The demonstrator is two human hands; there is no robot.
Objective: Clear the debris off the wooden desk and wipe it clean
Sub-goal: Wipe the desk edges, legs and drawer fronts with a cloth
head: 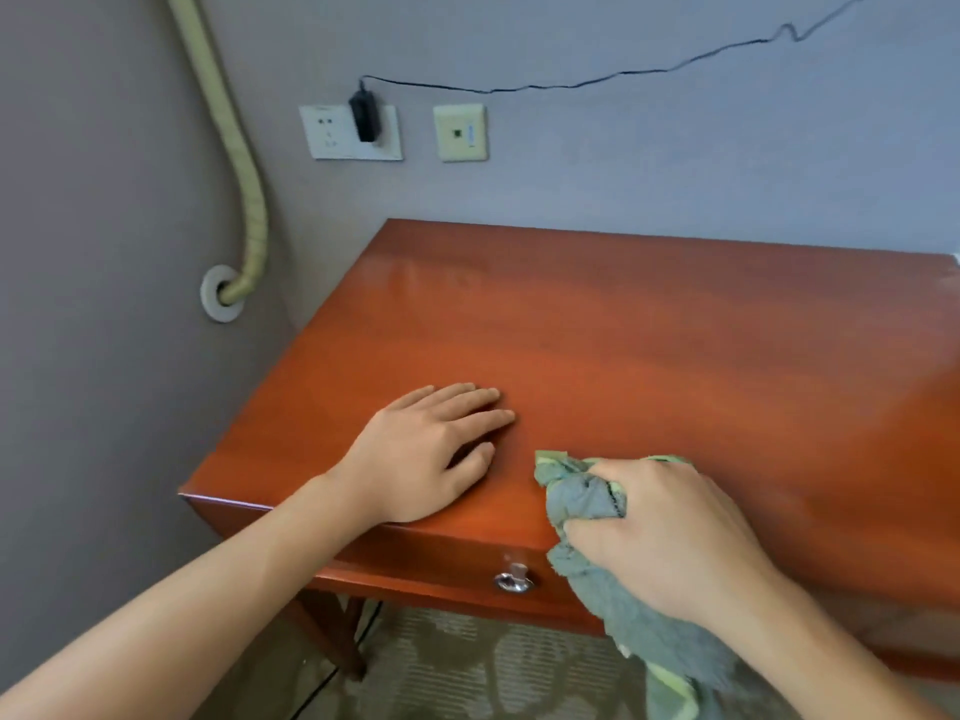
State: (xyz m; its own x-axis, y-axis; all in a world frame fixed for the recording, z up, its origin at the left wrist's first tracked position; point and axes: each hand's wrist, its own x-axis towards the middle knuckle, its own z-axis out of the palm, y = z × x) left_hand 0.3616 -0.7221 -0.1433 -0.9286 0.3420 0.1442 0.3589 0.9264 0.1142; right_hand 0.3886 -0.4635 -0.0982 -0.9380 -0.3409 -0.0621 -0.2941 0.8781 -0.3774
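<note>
**Cloth at the desk's front edge**

Desk (649, 345): reddish-brown wood, smooth and glossy, straight grain banding, pale sheen toward the far left corner. Square corners; set against a grey wall. Front face carries a small round metal knob (513, 579).

Left hand (428, 454): palm down, fingers straight and close together, lying flat on the desktop near the front left corner. Holds nothing.

Right hand (670, 543): fingers curled round a bunched cloth (587, 496), gripping it at the front edge of the desk, just beside the left hand but apart from it. Cloth is grey-green, nubbly like towelling, with a lighter yellow-green border; crumpled at the top, loose tail hanging below the desk edge past the knob.

Wall: a white socket plate (332, 135) with a black plug adapter (363, 116), thin black cord (571, 85) trailing right; a cream square plate (461, 133) beside it. A ribbed beige hose (244, 163) curves down into a round wall fitting. Patterned carpet (467, 662) underfoot.
</note>
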